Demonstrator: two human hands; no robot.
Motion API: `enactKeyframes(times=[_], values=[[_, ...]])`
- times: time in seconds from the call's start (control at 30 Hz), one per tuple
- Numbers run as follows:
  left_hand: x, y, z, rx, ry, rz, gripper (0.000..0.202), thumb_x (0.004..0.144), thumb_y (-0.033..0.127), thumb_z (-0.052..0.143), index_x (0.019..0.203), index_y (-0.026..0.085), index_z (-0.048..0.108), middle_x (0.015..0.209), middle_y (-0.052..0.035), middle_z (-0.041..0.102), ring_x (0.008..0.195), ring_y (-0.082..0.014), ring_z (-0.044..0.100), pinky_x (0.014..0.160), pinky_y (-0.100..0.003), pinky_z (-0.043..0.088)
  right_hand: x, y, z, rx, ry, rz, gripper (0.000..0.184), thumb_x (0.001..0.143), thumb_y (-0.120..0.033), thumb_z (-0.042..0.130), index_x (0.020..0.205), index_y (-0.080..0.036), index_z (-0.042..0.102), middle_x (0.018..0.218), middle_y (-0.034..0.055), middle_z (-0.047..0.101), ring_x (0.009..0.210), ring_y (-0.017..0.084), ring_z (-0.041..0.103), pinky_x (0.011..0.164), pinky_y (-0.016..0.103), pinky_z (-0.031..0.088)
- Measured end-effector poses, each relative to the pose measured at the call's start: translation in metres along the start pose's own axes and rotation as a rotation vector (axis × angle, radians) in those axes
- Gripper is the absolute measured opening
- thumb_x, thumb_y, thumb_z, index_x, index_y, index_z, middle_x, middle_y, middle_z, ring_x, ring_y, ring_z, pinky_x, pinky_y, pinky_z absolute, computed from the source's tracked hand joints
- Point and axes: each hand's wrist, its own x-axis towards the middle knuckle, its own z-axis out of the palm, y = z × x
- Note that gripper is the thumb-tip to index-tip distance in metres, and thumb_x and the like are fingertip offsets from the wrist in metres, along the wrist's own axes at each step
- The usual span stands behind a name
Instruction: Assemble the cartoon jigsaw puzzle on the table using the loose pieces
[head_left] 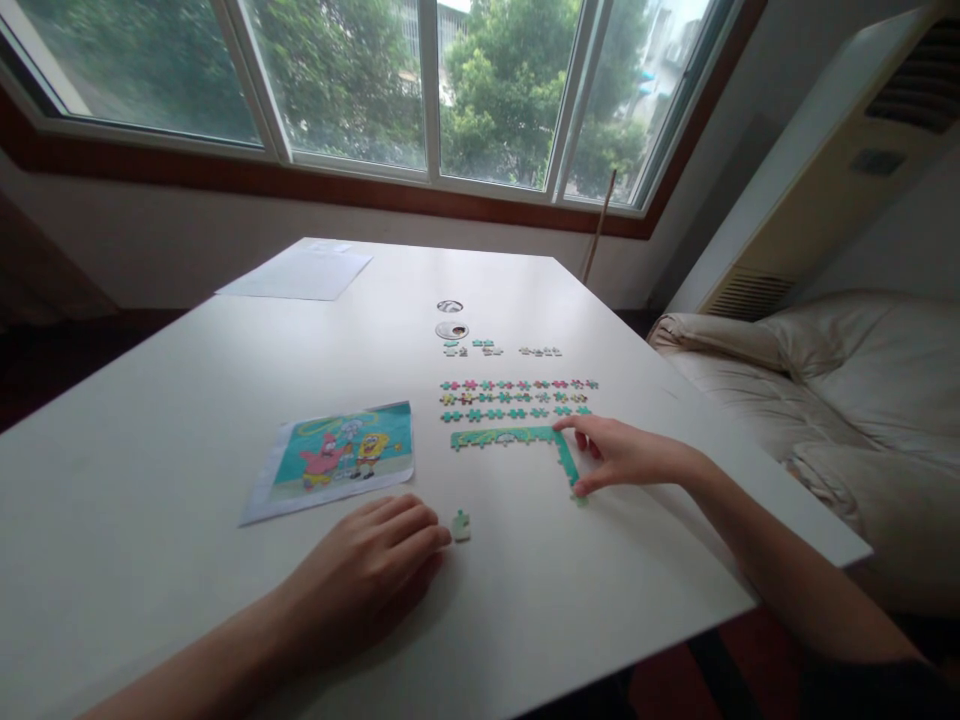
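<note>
My right hand (619, 453) spans the right side of a partly joined jigsaw puzzle border (506, 437). Its index finger touches the upper corner and its thumb presses near the lower end, with the green side strip (567, 458) between them. My left hand (390, 545) rests on the table with its fingers curled together; their undersides are hidden. Just beyond its fingertips lies a single pale green puzzle piece (461, 526). Left of the border is a printed reference picture (345, 450) of cartoon figures on a teal background.
Loose puzzle pieces lie in several rows (517, 398) beyond the border, with more piece groups (491, 350) behind. Two round items (450, 330) sit farther back. White paper (300, 272) lies at the far left of the white table (187, 420). A cream sofa (847, 400) stands to the right.
</note>
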Motion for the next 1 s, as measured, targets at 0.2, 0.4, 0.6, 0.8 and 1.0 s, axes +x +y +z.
enactKeyframes(times=[0.2, 0.4, 0.6, 0.8, 1.0], values=[[0.002, 0.005, 0.004, 0.035, -0.022, -0.023, 0.026, 0.083, 0.011, 0.038, 0.104, 0.019, 0.054, 0.088, -0.0071, 0.060, 0.080, -0.0187, 0.055, 0.071, -0.032, 0.047, -0.001, -0.003, -0.007, 0.016, -0.056, -0.008, 0.070, 0.067, -0.051, 0.063, 0.126, -0.020, 0.040, 0.085, 0.0029, 0.052, 0.070, 0.014, 0.050, 0.064, 0.024, 0.040], [0.002, 0.002, 0.002, 0.035, -0.074, -0.024, 0.028, 0.082, 0.010, 0.040, 0.105, 0.020, 0.053, 0.096, -0.0074, 0.059, 0.087, -0.0199, 0.054, 0.075, -0.033, 0.048, 0.030, 0.002, -0.034, -0.075, -0.015, -0.075, 0.040, 0.078, -0.043, 0.054, 0.110, -0.019, 0.054, 0.077, 0.0027, 0.058, 0.066, 0.013, 0.053, 0.061, 0.024, 0.040], [0.002, 0.004, 0.003, 0.094, -0.111, -0.006, 0.031, 0.084, 0.016, 0.044, 0.114, 0.020, 0.050, 0.106, -0.0085, 0.058, 0.096, -0.0225, 0.053, 0.083, -0.037, 0.046, 0.113, 0.018, -0.061, -0.197, 0.148, -0.074, 0.021, 0.077, -0.028, 0.056, 0.092, -0.018, 0.067, 0.076, 0.0027, 0.064, 0.066, 0.012, 0.057, 0.061, 0.021, 0.041], [-0.001, 0.003, 0.004, 0.128, -0.122, 0.022, 0.035, 0.082, 0.015, 0.043, 0.116, 0.019, 0.048, 0.110, -0.0089, 0.057, 0.098, -0.0237, 0.053, 0.083, -0.039, 0.047, 0.191, 0.020, -0.068, -0.247, 0.334, 0.029, 0.023, 0.079, -0.018, 0.054, 0.096, -0.016, 0.068, 0.089, 0.0049, 0.068, 0.076, 0.012, 0.060, 0.070, 0.020, 0.043], [-0.001, 0.002, 0.005, 0.128, -0.140, 0.024, 0.038, 0.081, 0.015, 0.044, 0.118, 0.019, 0.046, 0.113, -0.0095, 0.056, 0.100, -0.0246, 0.053, 0.083, -0.041, 0.047, 0.228, 0.020, -0.061, -0.239, 0.363, 0.055, 0.024, 0.077, -0.027, 0.060, 0.097, -0.019, 0.069, 0.091, 0.0038, 0.068, 0.077, 0.012, 0.061, 0.069, 0.018, 0.043]])
